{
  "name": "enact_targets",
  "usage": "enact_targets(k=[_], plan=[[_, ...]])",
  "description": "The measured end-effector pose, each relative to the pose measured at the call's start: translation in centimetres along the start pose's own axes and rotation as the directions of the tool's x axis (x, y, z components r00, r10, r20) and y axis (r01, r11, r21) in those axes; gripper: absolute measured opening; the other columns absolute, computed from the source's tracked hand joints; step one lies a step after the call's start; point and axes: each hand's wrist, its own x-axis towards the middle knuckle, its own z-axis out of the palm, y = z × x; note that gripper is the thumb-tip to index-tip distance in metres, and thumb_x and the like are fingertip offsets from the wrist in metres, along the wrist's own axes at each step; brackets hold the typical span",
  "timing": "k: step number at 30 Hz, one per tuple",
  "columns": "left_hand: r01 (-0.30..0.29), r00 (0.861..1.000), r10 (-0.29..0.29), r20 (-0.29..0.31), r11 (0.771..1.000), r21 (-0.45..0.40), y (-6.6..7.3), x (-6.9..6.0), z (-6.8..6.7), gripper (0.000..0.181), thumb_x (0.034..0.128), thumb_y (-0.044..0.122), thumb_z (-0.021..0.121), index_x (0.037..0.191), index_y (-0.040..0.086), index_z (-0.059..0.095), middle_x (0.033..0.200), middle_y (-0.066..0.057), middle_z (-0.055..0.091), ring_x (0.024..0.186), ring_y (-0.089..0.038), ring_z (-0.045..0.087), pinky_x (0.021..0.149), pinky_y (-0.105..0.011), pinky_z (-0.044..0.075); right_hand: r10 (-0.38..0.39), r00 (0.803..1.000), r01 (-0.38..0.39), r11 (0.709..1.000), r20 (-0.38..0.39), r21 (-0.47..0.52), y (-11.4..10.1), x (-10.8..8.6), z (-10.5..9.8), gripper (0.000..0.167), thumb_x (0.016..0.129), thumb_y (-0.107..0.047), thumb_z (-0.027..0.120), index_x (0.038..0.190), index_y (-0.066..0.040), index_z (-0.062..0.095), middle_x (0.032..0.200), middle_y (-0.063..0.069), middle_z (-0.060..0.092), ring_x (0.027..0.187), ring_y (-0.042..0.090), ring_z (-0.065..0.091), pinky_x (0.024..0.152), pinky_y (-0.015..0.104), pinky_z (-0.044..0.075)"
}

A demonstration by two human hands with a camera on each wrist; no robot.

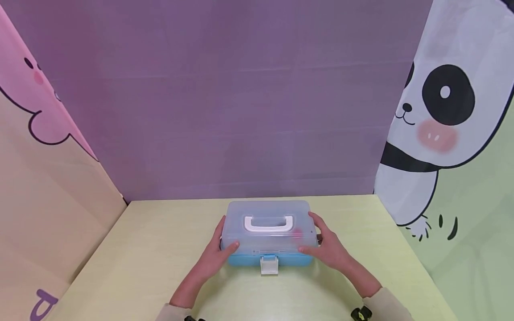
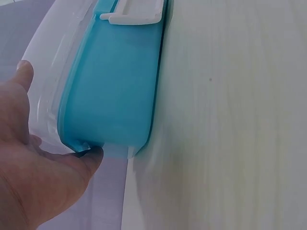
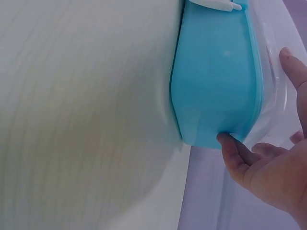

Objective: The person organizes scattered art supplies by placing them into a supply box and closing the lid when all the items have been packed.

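A plastic storage box [image 1: 241, 209] rests on the table, with a cloudy see-through lid [image 2: 53, 52] over a blue base [image 3: 216, 72]. On top of the lid lies a white carrying handle [image 1: 269, 228], and a white latch [image 1: 269, 265] hangs at the front. My left hand [image 1: 214, 256] grips the box's left end, thumb over the lid's front corner and fingers at the side. At the opposite end my right hand [image 1: 332, 250] holds it the same way. A pinkish patch shows through the lid at right; the rest of the contents cannot be made out.
The pale wooden table [image 1: 160, 232] ends at a purple backdrop [image 1: 241, 111]. Printed side panels stand left and right, the right one bearing a panda [image 1: 437, 142]. Dark wrist devices [image 1: 361, 313] show at both cuffs.
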Motion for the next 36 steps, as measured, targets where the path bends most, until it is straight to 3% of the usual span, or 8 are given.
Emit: enact_targets(k=[8,13,15,25,32,36], plan=[[0.039,0.999,-0.039,0.022,0.999,-0.024,2.0,-0.6,-0.2,0.085,0.0942,0.019,0.066,0.156,0.007,0.008,0.156,-0.021,0.02,0.131,-0.046,0.038,0.103,-0.055,0.035,0.02,1.0,-0.02,1.0,-0.021,0.003,0.1,-0.1,0.2,0.098,0.072,-0.019,0.088,0.151,-0.018,0.029,0.143,0.015,0.043,0.087,0.021,0.064,0.072,0.029,0.054],[0.038,0.999,-0.038,-0.007,0.999,-0.003,-0.6,-0.2,0.2,0.087,0.0938,0.027,0.066,0.157,0.016,0.008,0.158,-0.016,0.02,0.132,-0.044,0.037,0.104,-0.056,0.034,0.021,0.999,-0.02,1.0,-0.028,0.014,-0.1,-0.4,0.4,0.097,0.072,-0.019,0.088,0.15,-0.018,0.031,0.141,0.015,0.045,0.086,0.02,0.065,0.072,0.027,0.054],[0.038,0.999,-0.038,-0.012,0.999,0.012,-0.9,-0.2,0.2,0.087,0.0933,0.03,0.067,0.157,0.018,0.008,0.158,-0.015,0.02,0.133,-0.043,0.037,0.105,-0.057,0.033,0.016,0.999,-0.016,1.0,-0.034,0.009,-0.1,-0.5,0.5,0.096,0.072,-0.02,0.088,0.15,-0.017,0.031,0.141,0.016,0.046,0.084,0.019,0.065,0.071,0.027,0.055],[0.083,0.996,-0.083,-0.012,0.997,0.009,-1.4,-0.4,0.4,0.094,0.0888,0.035,0.071,0.157,0.026,0.007,0.158,-0.012,0.02,0.136,-0.038,0.034,0.107,-0.055,0.031,-0.004,0.999,0.004,1.0,-0.054,-0.001,-0.2,-1.0,0.8,0.097,0.072,-0.017,0.088,0.15,-0.016,0.032,0.14,0.016,0.047,0.086,0.019,0.066,0.069,0.027,0.055],[0.032,0.999,-0.032,-0.004,0.999,-0.012,-1.1,-0.3,0.5,0.093,0.0893,0.027,0.072,0.157,0.019,0.008,0.152,-0.016,0.028,0.129,-0.039,0.041,0.103,-0.054,0.036,-0.008,0.998,0.005,0.999,-0.06,-0.046,-0.5,-0.9,0.7,0.1,0.071,-0.018,0.088,0.151,-0.015,0.028,0.142,0.013,0.045,0.094,0.025,0.065,0.074,0.028,0.055],[0.067,0.998,-0.068,-0.019,0.998,-0.013,-0.4,-0.2,0.6,0.086,0.0915,0.028,0.069,0.155,0.017,0.012,0.148,-0.019,0.034,0.128,-0.038,0.042,0.103,-0.056,0.035,-0.026,0.998,0.021,0.996,-0.058,-0.081,-0.3,-1.0,0.7,0.101,0.072,-0.02,0.088,0.152,-0.014,0.026,0.143,0.015,0.044,0.099,0.028,0.064,0.08,0.035,0.054]])
